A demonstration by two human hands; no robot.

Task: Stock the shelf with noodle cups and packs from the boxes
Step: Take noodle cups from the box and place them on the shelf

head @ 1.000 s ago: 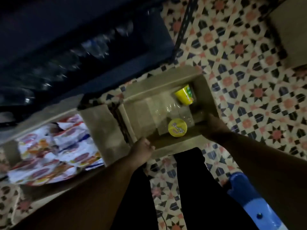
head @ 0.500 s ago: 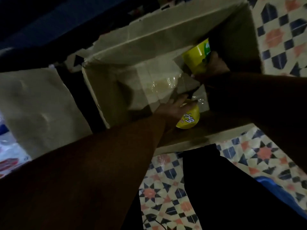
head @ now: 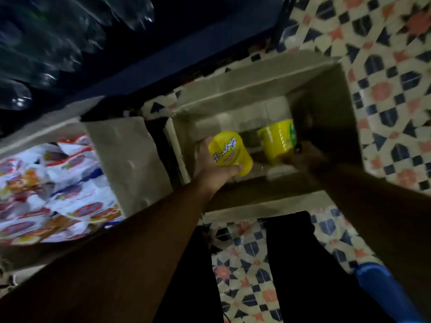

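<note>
Now the left grip clasps a yellow noodle cup inside the open box; at its three o'clock, the right grip holds a second cup.

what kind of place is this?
Likely a small shop's stockroom or aisle: open cardboard box on a patterned tile floor, a second box of noodle packs, and both hands lifting yellow noodle cups beside dark shelving.

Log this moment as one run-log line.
left hand: grips yellow noodle cup | right hand: grips second yellow cup | both over open cardboard box | shelf: not yet stocked
</note>
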